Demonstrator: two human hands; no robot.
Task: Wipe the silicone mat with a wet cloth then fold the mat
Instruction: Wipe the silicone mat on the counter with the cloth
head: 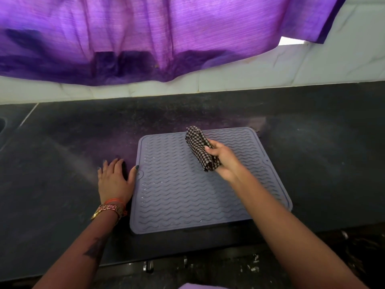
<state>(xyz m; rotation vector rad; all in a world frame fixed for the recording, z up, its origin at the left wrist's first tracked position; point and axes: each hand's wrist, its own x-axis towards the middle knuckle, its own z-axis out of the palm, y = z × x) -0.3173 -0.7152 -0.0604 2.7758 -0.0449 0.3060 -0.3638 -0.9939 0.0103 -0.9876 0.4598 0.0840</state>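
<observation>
While both forearms reach forward from the bottom edge, the left one comes up on the left side and carries a tattoo and, at the wrist, a gold bracelet [108, 211] with an orange thread. The left hand [114, 178] lies flat, palm down, on the dark counter [62, 163] just beside the left edge of the mat [187, 195]. Its fingers are straight and a little spread, and the thumb points to the right, its tip touching the rim of the mat. This hand holds nothing.

The mat is grey with wavy ridges and lies flat and unfolded on the counter, close to the front edge, slightly turned. Small wet glints show between its ridges.

The right forearm crosses diagonally over the mat from the lower right. The right hand [223, 161] is above the middle right part of the mat, with the fingers curled around a rolled checkered cloth [200, 149]. The cloth sticks out of the fist on both sides, and its far end points away to the back edge of the mat. I cannot tell if the cloth touches the mat.

Behind the counter is a white tiled wall [270, 69], and a purple curtain [145, 38] hangs over it.
</observation>
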